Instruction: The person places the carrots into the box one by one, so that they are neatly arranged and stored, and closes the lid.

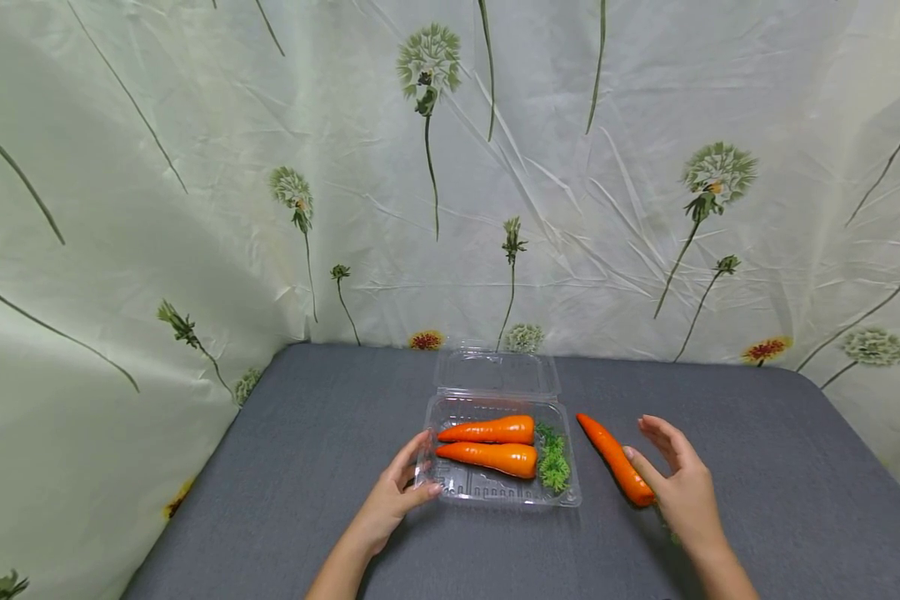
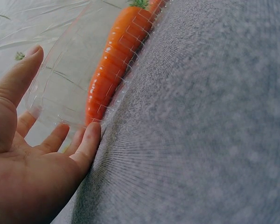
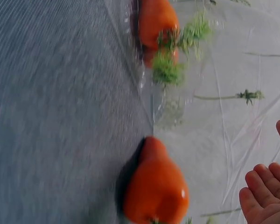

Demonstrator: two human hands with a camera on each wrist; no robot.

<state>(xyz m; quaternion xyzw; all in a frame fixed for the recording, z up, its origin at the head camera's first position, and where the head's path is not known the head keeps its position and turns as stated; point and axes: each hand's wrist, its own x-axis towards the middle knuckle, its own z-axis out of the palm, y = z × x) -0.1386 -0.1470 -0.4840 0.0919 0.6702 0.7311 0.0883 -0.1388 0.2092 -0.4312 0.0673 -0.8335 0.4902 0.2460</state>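
A clear plastic clamshell box (image 1: 495, 502) lies on the table with its lid folded back. Inside it, an upper carrot (image 1: 487, 430) and a lower carrot (image 1: 487, 460) lie side by side, tips to the left, leafy green tops (image 1: 553, 468) at the right end. My left hand (image 1: 393, 496) is at the box's left end, fingertips against its side, thumb spread away in the left wrist view. A third carrot (image 1: 611, 454) rests on the table right of the box. Beside its thick end is my right hand (image 1: 686, 492), fingers apart from it in the right wrist view (image 3: 268, 196).
The box's transparent lid (image 1: 498, 372) reaches back to the table's far edge. A grey cloth covers the table (image 1: 330, 417). Behind and to the left hangs a pale curtain (image 1: 345, 125) with dandelion prints.
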